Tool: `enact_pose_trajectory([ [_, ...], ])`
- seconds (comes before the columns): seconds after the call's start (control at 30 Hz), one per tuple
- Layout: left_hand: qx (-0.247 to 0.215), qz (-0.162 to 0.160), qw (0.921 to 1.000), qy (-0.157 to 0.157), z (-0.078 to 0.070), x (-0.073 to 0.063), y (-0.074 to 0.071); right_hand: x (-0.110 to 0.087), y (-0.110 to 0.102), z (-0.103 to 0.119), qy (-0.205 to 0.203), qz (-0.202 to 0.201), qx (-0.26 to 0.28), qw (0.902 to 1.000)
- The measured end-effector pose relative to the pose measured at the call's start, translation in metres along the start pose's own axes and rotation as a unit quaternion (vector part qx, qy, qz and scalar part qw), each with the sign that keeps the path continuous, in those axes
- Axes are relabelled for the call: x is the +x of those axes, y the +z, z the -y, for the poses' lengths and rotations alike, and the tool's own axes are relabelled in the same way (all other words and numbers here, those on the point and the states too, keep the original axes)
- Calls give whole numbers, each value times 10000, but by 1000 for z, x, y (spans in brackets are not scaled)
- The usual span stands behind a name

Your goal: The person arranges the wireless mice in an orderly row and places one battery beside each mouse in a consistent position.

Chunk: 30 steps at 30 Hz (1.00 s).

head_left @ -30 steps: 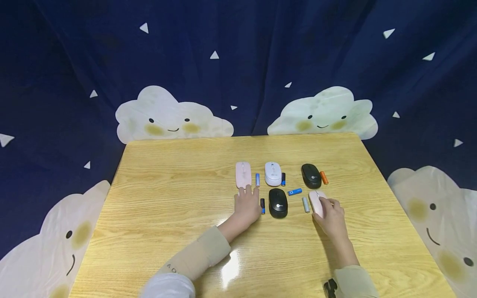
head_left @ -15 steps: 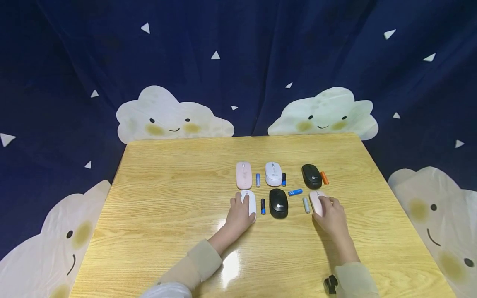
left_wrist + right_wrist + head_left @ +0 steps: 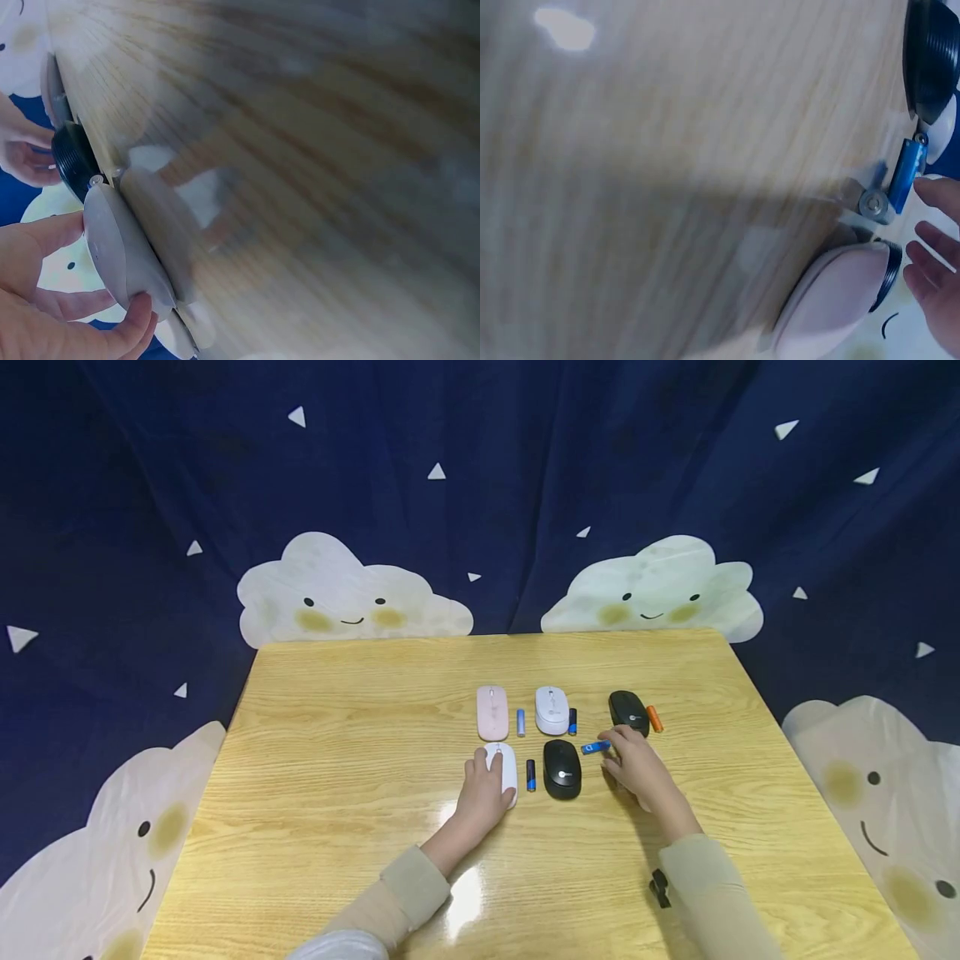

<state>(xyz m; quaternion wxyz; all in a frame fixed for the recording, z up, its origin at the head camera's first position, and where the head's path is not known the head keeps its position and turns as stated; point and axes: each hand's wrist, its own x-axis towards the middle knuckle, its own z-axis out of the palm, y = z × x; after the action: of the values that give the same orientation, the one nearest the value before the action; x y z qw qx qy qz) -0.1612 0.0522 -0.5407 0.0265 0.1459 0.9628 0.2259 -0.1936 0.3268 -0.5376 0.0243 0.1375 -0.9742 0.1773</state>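
My left hand (image 3: 478, 792) grips a white mouse (image 3: 507, 770) on the table. In the left wrist view, thumb and fingers (image 3: 131, 326) hold that white mouse (image 3: 124, 247) by its sides. My right hand (image 3: 639, 768) hovers by a blue battery (image 3: 595, 747), its fingertips close to the battery's right end. The right wrist view has the fingers (image 3: 934, 251) spread, a fingertip beside the blue battery (image 3: 906, 174); contact is unclear. A silvery battery (image 3: 874, 202) and a pink mouse (image 3: 832, 300) stand near; the right hand mostly hides both in the head view.
Behind the left hand is another pink mouse (image 3: 492, 714) with a pale blue battery (image 3: 521, 722). A white mouse (image 3: 552, 710) and dark blue battery (image 3: 573, 722) lie right of it. Two black mice (image 3: 562, 770), another dark battery (image 3: 531, 775) and an orange battery (image 3: 655, 718) share the table.
My left hand has drawn back leftward, uncovering the white mouse, and stays on it. My right hand has let go of the pink mouse and moved up and left to the blue battery.
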Motion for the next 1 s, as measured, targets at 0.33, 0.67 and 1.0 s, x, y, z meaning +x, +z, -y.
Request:
enact_pose_trajectory([
  [0.33,-65,-45,10000,2,0,0,2,22,13,-1,-717,329,-276,9965],
  [0.67,-69,-140,9999,24,0,0,2,30,19,-1,-888,276,-431,9947],
  [1.0,-143,-101,9998,-20,-1,-1,0,30,19,0,-1057,162,-523,9929],
])
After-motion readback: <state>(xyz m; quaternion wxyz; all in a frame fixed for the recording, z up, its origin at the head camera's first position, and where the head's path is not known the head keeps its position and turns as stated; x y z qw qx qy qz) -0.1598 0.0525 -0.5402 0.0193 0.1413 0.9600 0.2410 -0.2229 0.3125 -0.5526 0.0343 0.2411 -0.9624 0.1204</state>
